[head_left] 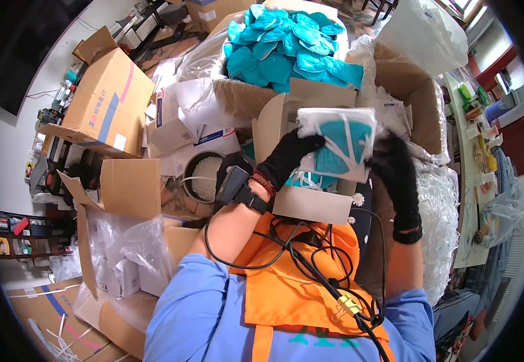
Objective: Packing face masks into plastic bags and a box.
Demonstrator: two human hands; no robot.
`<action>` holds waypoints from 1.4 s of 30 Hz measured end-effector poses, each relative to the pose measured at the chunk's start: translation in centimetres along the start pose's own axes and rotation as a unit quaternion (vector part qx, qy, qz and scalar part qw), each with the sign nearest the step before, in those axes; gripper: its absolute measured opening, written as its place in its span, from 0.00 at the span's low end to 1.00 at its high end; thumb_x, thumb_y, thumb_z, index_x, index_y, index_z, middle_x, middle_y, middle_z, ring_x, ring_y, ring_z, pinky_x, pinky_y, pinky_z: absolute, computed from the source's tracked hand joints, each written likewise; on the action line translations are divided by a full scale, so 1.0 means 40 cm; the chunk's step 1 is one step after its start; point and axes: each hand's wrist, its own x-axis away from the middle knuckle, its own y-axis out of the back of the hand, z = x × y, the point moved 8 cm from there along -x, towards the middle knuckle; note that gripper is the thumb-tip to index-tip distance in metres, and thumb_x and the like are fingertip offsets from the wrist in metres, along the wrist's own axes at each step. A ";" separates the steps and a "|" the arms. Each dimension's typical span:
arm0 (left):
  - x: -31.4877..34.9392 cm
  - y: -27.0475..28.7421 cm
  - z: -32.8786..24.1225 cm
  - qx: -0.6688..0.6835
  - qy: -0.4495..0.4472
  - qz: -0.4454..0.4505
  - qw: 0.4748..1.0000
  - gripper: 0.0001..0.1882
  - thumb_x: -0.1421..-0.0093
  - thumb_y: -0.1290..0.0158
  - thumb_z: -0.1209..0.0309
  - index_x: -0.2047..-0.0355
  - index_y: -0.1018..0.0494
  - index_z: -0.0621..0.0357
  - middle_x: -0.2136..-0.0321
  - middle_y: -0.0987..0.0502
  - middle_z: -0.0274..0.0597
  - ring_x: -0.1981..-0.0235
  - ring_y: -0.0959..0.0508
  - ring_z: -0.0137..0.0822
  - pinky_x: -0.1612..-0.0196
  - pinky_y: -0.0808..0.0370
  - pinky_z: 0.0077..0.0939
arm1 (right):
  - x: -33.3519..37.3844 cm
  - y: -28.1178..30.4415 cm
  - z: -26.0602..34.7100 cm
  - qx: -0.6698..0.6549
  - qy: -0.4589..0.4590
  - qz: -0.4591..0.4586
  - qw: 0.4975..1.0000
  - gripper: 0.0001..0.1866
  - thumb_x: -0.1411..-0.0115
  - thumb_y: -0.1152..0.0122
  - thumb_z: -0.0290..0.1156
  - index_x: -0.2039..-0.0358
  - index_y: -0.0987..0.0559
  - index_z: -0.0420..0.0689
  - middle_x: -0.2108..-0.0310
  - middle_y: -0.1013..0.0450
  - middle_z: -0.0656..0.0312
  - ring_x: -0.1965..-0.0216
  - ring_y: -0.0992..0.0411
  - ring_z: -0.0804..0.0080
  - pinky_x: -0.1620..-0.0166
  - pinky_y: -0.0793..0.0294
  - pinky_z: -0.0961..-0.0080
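A packing workroom — brown cartons (106, 99) surround heaped teal pieces (274, 48).

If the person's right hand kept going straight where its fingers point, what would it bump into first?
The right hand would probably meet the right edge of the teal-and-white bundle. Its fingertips look right there, though I can't tell whether they already touch it.

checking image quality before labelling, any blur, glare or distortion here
Head view: fisheye distortion bows the shelf near the dark rim; bright highlights speckle the clear plastic; the right hand looks slightly soft, its black glove showing little detail.
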 end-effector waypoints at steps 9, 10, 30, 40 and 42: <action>0.005 0.008 0.046 0.111 0.054 -0.014 0.992 0.23 0.36 0.49 0.55 0.50 0.29 0.60 0.60 0.24 0.35 0.60 0.26 0.26 0.54 0.29 0.22 | 0.064 -0.106 -0.100 -0.069 -0.077 0.047 0.994 0.07 0.38 0.44 0.27 0.60 0.24 0.41 0.74 0.26 0.66 0.75 0.30 0.82 0.73 0.32 0.84; 0.009 0.009 0.047 0.129 0.065 -0.020 0.989 0.23 0.35 0.50 0.54 0.50 0.29 0.60 0.60 0.25 0.35 0.60 0.26 0.25 0.54 0.29 0.22 | 0.066 -0.102 -0.100 -0.112 -0.120 0.035 0.986 0.07 0.38 0.44 0.28 0.60 0.24 0.41 0.75 0.26 0.67 0.75 0.30 0.81 0.74 0.33 0.84; 0.048 0.219 -0.014 -0.286 -0.270 -0.394 0.831 0.14 0.39 0.49 0.68 0.56 0.27 0.62 0.59 0.23 0.54 0.55 0.24 0.52 0.50 0.29 0.37 | 0.077 -0.062 0.071 0.389 0.216 -0.118 0.888 0.03 0.45 0.38 0.27 0.69 0.20 0.48 0.77 0.25 0.61 0.76 0.25 0.63 0.73 0.29 0.71; 0.107 0.098 -0.150 -0.414 -0.331 -0.336 0.778 0.20 0.46 0.50 0.80 0.51 0.30 0.60 0.57 0.25 0.52 0.52 0.27 0.52 0.47 0.31 0.37 | 0.073 -0.024 0.069 0.279 0.217 -0.128 0.926 0.04 0.45 0.38 0.24 0.76 0.24 0.44 0.80 0.30 0.55 0.79 0.29 0.57 0.76 0.34 0.69; 0.104 0.099 -0.143 -0.409 -0.321 -0.332 0.787 0.21 0.47 0.51 0.81 0.51 0.31 0.60 0.56 0.26 0.52 0.51 0.28 0.52 0.46 0.32 0.37 | 0.057 -0.039 0.066 0.343 0.235 -0.081 0.906 0.05 0.46 0.38 0.23 0.77 0.25 0.42 0.81 0.31 0.56 0.80 0.30 0.58 0.76 0.35 0.70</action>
